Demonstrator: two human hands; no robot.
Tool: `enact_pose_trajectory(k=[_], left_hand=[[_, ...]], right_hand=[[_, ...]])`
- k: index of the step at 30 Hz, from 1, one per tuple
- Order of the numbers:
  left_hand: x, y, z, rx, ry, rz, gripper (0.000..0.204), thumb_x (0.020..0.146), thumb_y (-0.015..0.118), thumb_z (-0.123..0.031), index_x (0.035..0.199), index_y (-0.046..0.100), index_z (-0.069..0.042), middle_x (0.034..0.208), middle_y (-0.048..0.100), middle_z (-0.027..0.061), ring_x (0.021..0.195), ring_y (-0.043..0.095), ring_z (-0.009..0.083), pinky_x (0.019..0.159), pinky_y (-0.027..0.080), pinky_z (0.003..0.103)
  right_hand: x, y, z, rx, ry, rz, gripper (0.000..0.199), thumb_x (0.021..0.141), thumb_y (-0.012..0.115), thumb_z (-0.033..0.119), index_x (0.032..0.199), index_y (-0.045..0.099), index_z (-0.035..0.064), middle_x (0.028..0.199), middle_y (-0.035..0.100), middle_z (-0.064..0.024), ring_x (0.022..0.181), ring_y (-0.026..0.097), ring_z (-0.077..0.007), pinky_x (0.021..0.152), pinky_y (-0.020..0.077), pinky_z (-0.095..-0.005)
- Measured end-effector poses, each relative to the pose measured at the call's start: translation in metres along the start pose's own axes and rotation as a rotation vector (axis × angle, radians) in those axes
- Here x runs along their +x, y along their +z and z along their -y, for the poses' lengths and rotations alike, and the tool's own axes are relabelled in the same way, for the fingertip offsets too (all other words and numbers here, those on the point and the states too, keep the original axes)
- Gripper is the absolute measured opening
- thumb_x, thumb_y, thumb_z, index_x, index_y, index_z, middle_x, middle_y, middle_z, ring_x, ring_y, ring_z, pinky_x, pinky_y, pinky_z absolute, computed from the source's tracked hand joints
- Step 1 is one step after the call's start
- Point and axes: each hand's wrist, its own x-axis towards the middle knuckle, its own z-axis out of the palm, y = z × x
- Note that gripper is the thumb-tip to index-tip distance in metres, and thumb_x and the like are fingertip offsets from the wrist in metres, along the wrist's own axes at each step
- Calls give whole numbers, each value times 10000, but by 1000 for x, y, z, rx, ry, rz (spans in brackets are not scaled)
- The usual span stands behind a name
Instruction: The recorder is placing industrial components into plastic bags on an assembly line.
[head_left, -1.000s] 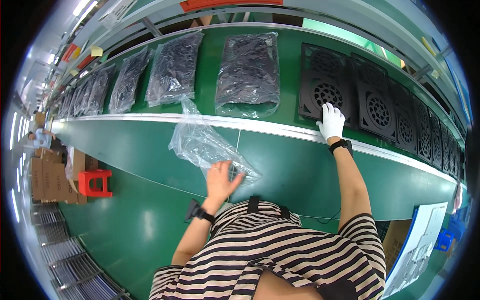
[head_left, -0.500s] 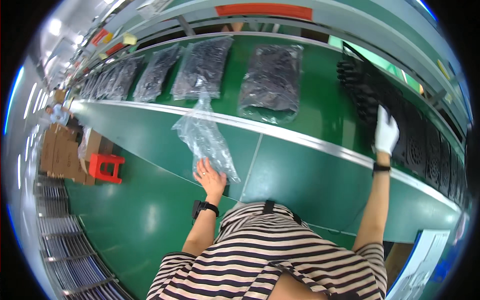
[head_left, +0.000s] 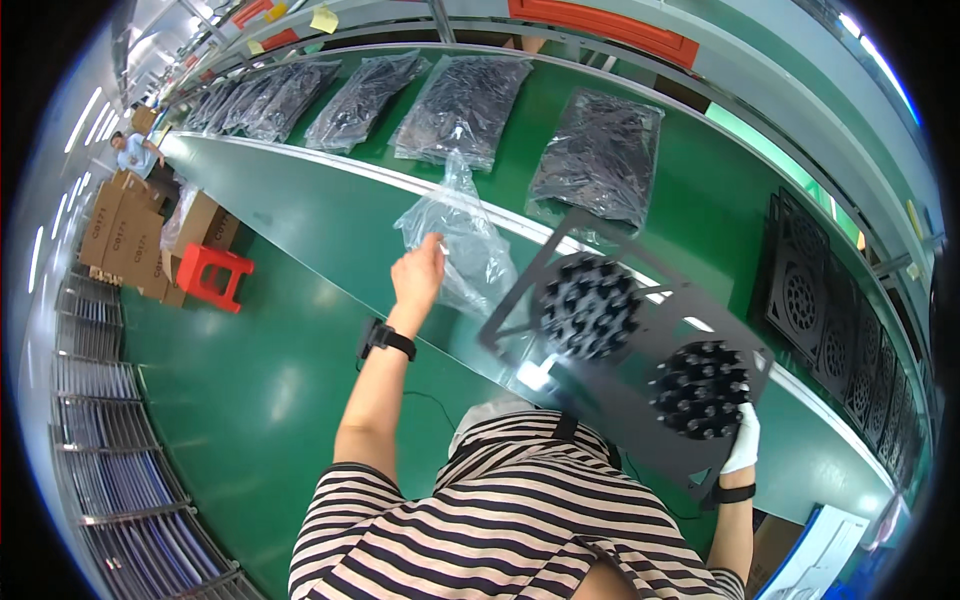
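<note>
A black flat panel (head_left: 620, 395) with two round clusters of stubby black knobs hangs tilted over the near side of the bench. My right hand (head_left: 742, 445), in a white glove, grips its right edge; most of the fingers are hidden by the panel. My bare left hand (head_left: 418, 275) is closed at the left edge of a clear plastic bag (head_left: 470, 245), its thumb and fingertips pinching the film. That bag lies crumpled across the bench's metal rail, its narrow end toward the bagged parts. Just beyond the panel lies a bagged black part (head_left: 598, 160).
More bagged black parts (head_left: 462, 105) lie in a row toward the far left of the green belt. Several bare black panels (head_left: 800, 270) lean in a row at right. A red stool (head_left: 215, 277) and cardboard boxes (head_left: 130, 230) stand on the floor at left, near another person (head_left: 138, 155).
My right hand has brought a black panel from the row at right over to the middle. My left hand has risen along the bag, its spread fingers now closed.
</note>
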Motion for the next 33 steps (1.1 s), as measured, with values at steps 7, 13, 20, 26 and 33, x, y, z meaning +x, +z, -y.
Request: enact_pose_trajectory(k=[7,13,20,26,33], left_hand=[[30,-29,-6,-282,-6,-33,219,842,626,-322,834,630,-103,626,616,127,636,627,343,566,480,468],[0,-36,-4,-505,197,39,176,838,657,-202,941,624,-62,630,552,137,527,486,177,519,408,315],[-32,-17,19,-492,170,245,156,853,641,-155,805,590,-16,551,484,120,504,445,161,488,387,322],[-45,-1,-54,-346,238,50,151,920,546,-208,924,563,-58,647,592,213,597,587,405,510,415,482],[23,-4,-73,-454,419,32,201,929,529,-190,987,636,-29,868,661,196,744,637,372,636,489,423]], right_hand=[[9,19,-60,-137,264,88,272,826,581,222,1043,634,66,956,674,-85,840,635,-227,772,516,-344],[8,36,-79,-207,153,195,324,897,522,233,1150,596,44,1106,640,-88,992,601,-197,891,481,-337],[41,31,-106,355,259,228,389,920,552,322,1136,587,1,1093,644,-112,955,609,-219,873,481,-365],[15,76,-122,-82,-83,-120,428,873,626,347,1042,619,-47,942,646,-88,836,585,-136,733,500,-294],[34,108,-131,-258,-131,219,524,854,634,392,1057,607,-91,896,639,-81,806,506,-119,768,425,-304]])
